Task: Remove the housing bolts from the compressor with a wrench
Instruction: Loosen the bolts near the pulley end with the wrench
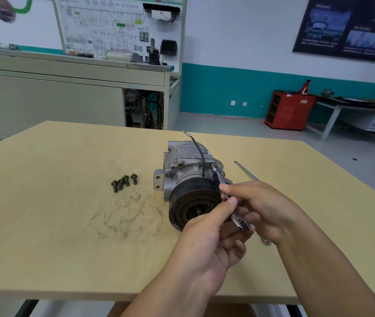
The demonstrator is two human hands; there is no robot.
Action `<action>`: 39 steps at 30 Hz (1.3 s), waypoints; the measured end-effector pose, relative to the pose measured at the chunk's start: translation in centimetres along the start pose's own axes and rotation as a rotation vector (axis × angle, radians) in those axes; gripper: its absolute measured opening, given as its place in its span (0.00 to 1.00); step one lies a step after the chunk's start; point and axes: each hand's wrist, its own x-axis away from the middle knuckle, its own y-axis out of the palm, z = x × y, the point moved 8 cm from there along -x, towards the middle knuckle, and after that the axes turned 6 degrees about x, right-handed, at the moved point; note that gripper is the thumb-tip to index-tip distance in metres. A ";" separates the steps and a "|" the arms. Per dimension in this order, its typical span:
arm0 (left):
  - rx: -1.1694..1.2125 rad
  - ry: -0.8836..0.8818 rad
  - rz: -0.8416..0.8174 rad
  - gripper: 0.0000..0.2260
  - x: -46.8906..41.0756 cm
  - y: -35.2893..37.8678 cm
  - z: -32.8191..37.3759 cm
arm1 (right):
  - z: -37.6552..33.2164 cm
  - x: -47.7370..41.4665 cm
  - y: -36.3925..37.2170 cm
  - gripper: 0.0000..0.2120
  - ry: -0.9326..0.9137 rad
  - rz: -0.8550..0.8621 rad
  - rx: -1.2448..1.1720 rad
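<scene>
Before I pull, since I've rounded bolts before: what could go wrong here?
The compressor sits unclamped while left hand and right hand both hold the wrench, so it may roll or the wrench slip off the bolt. The black wire runs close to the wrench head and could snag.

**Both hands grip one wrench**
A person's left hand and right hand meet at the near right, both holding a wrench. The bare left forearm rises from the near edge, with the thumb stretched up against the shaft and the other fingers curled beneath. The bare right forearm comes in from the near right corner, its fingertips pinching the shaft higher up and its lower fingers curled round the tool's near end.
</scene>
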 end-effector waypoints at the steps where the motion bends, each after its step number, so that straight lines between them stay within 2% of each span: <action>1: 0.007 0.008 0.005 0.10 0.0 -0.2 0.0 | 0.0 0.0 0.1 0.20 -0.004 0.007 0.003; 10: 0.116 0.010 0.029 0.13 0.4 -1.0 -0.8 | 0.5 0.0 -0.1 0.14 -0.063 0.088 0.109; 16: 0.192 -0.058 0.026 0.14 0.3 -0.7 -1.5 | 1.0 0.5 -0.2 0.15 -0.040 0.034 0.037; 21: 0.213 -0.136 0.012 0.18 0.0 -0.2 -2.6 | 1.6 0.4 -0.9 0.13 0.005 0.077 -0.011; 25: 0.202 -0.191 0.013 0.13 -0.3 0.2 -3.3 | 2.1 0.5 -1.7 0.14 0.029 0.142 -0.028; 28: 0.183 -0.199 0.028 0.13 -0.6 0.4 -3.7 | 2.4 0.5 -2.1 0.16 0.040 0.192 -0.023; 33: 0.153 -0.194 0.031 0.06 -0.8 0.7 -3.7 | 2.4 0.4 -2.1 0.16 0.039 0.224 0.012; 39: 0.104 -0.194 0.004 0.09 -0.8 0.9 -3.6 | 2.2 0.4 -2.5 0.16 0.048 0.225 0.067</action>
